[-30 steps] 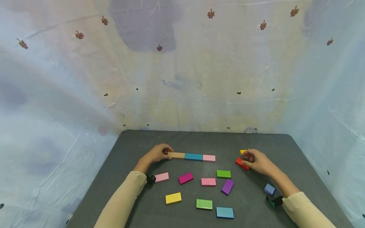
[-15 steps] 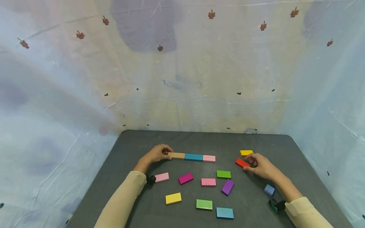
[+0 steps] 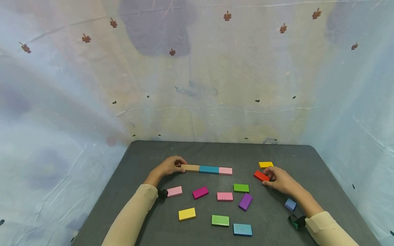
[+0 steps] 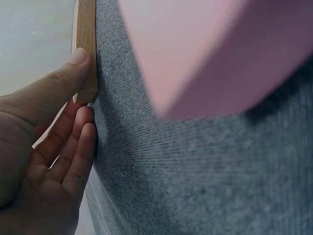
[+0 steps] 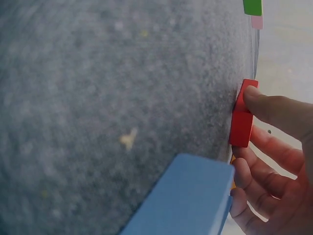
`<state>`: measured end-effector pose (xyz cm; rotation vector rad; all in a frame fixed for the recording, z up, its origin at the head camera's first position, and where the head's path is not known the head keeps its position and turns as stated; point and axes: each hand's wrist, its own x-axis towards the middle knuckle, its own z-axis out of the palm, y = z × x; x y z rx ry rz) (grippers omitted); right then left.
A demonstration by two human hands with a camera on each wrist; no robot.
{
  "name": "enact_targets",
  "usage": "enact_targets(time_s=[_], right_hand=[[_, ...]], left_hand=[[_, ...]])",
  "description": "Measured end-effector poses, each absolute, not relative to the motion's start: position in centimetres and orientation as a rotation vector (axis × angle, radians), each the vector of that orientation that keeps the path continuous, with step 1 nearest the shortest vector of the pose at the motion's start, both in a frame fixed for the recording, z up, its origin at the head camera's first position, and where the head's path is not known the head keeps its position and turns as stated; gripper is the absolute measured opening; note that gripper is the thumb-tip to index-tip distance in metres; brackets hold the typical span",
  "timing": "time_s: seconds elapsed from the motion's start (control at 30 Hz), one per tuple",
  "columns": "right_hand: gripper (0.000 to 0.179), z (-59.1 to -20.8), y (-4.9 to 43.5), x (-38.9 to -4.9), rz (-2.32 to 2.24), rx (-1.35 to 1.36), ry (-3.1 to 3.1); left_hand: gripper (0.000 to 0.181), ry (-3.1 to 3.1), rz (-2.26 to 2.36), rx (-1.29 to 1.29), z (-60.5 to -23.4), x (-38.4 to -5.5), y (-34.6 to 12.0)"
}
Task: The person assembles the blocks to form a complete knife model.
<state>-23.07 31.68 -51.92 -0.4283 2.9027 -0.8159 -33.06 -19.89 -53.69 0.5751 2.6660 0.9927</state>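
Note:
My left hand (image 3: 168,165) pinches the left end of a natural wooden block (image 3: 192,167), thumb on its near side in the left wrist view. End to end with it lie a blue block (image 3: 209,169) and a pink block (image 3: 225,171), forming a straight row. To the right, my right hand (image 3: 282,181) holds the near end of a red block (image 3: 261,175), which lies at a slant. In the right wrist view the thumb presses one side of that red block (image 5: 241,129), with fingers behind it. Just beyond it lies an orange-yellow block (image 3: 265,165).
Nearer on the dark table (image 3: 147,225) lie scattered blocks: pink (image 3: 174,191), magenta (image 3: 200,192), another pink (image 3: 225,196), green (image 3: 241,188), purple (image 3: 245,202), yellow (image 3: 187,214), a second green (image 3: 220,220) and light blue (image 3: 242,229). A blue block (image 3: 290,204) lies beside the right wrist.
My right hand has drawn back toward me from over the orange-yellow and red blocks and now grips the red one's near end. My left hand has stayed on the wooden block.

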Motion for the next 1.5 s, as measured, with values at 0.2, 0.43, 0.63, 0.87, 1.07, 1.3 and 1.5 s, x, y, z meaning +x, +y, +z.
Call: enact_targets(time_s=[0.2,0.43,0.63,0.87,1.07,1.3,1.5], right_hand=[[0.033,-52.1,31.6,-23.3,-0.806,-0.424,2.906],[0.031,-51.9,31.4,-23.5,-0.831,-0.473,2.930],[0.033,-51.4,30.5,-24.1,-0.825,-0.482,2.924],[0.036,-51.5,29.4,-24.9,-0.819,-0.519,2.910],[0.035,-51.4,28.3,-25.4,-0.809,-0.538,2.904],[0.033,-51.2,27.3,-25.7,-0.816,-0.545,2.888],[0.033,-51.5,26.6,-26.5,-0.781,-0.575,2.875]], left_hand=[[0.027,2.659,0.999,0.559,-53.7,-33.0,-20.0],[0.026,2.665,0.990,0.563,-53.5,-33.0,-19.9],[0.026,2.661,0.993,0.567,-53.4,-32.9,-19.7],[0.026,2.655,0.997,0.568,-53.4,-32.8,-19.7],[0.026,2.656,1.001,0.573,-53.4,-32.8,-19.8],[0.026,2.657,0.992,0.593,-53.4,-32.9,-19.8],[0.026,2.654,0.996,0.585,-53.4,-32.9,-19.9]])
